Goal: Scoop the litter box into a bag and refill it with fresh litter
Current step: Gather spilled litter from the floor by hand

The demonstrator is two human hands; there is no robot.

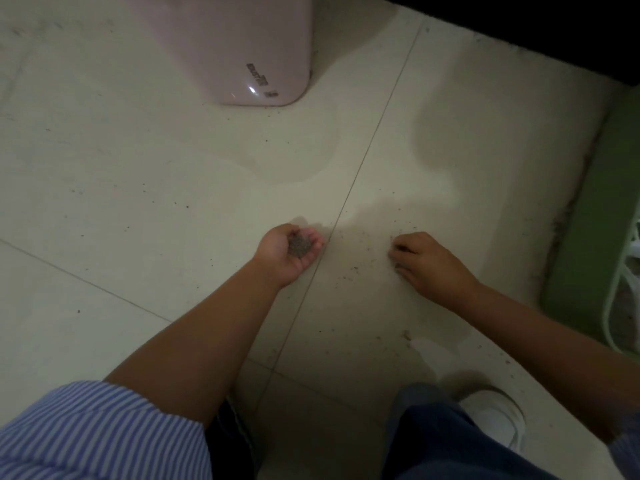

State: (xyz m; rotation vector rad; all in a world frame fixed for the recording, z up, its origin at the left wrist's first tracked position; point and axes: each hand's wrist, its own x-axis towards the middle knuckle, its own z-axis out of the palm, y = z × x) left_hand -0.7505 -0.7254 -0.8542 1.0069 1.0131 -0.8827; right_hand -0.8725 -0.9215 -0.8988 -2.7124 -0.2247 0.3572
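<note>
My left hand (289, 252) is cupped palm up just above the floor, with a small heap of grey litter grains (299, 244) in its palm. My right hand (426, 263) rests palm down on the tile about a hand's width to the right, its fingers curled and pinching at loose grains. Scattered litter grains (360, 237) lie on the tile between and around both hands. A pale pink plastic container (235, 46) with a small dark label stands at the top centre.
The floor is pale tile (138, 202) with a grout line running diagonally between my hands. A green plastic object (588, 220) with white parts stands at the right edge. A dark wall or furniture base fills the top right. My white shoe (491, 415) is at the bottom right.
</note>
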